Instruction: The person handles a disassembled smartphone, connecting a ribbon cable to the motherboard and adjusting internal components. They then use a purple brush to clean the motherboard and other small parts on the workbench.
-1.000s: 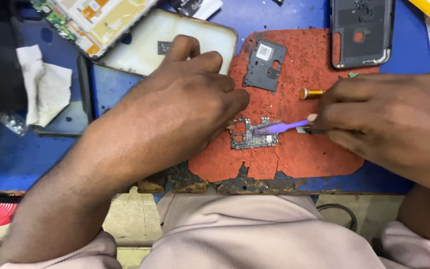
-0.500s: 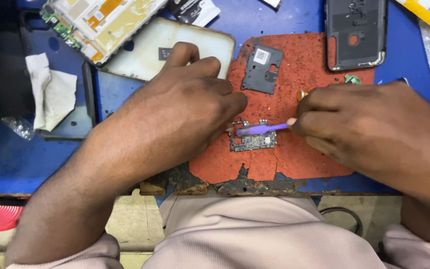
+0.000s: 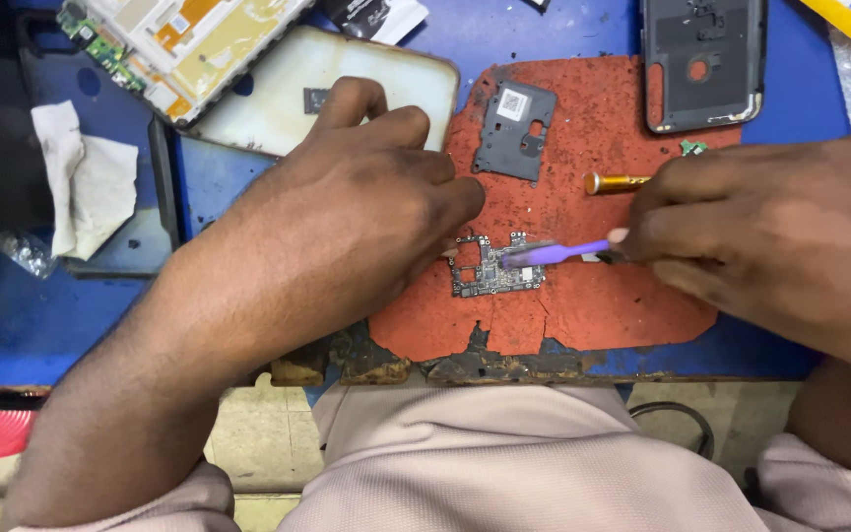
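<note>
A small phone circuit board (image 3: 496,276) lies on a worn red mat (image 3: 593,296). My left hand (image 3: 366,207) rests on the mat with its fingertips against the board's left edge, pinning it down. My right hand (image 3: 770,236) grips a purple brush (image 3: 554,254) whose tip lies on the board's right part. A gold-handled screwdriver (image 3: 615,182) sits on the mat just above my right hand, partly hidden by it.
A dark metal shield plate (image 3: 514,128) lies at the mat's top. A black phone back cover (image 3: 703,59) is at the upper right, a phone frame with boards (image 3: 189,44) and a pale screen panel (image 3: 347,84) at the upper left, a white cloth (image 3: 86,182) at left. The blue bench's front edge (image 3: 504,369) is chipped.
My right hand has slid the brush along the board and shifted slightly right. The screwdriver's handle shows again above it. My left hand stays on the board.
</note>
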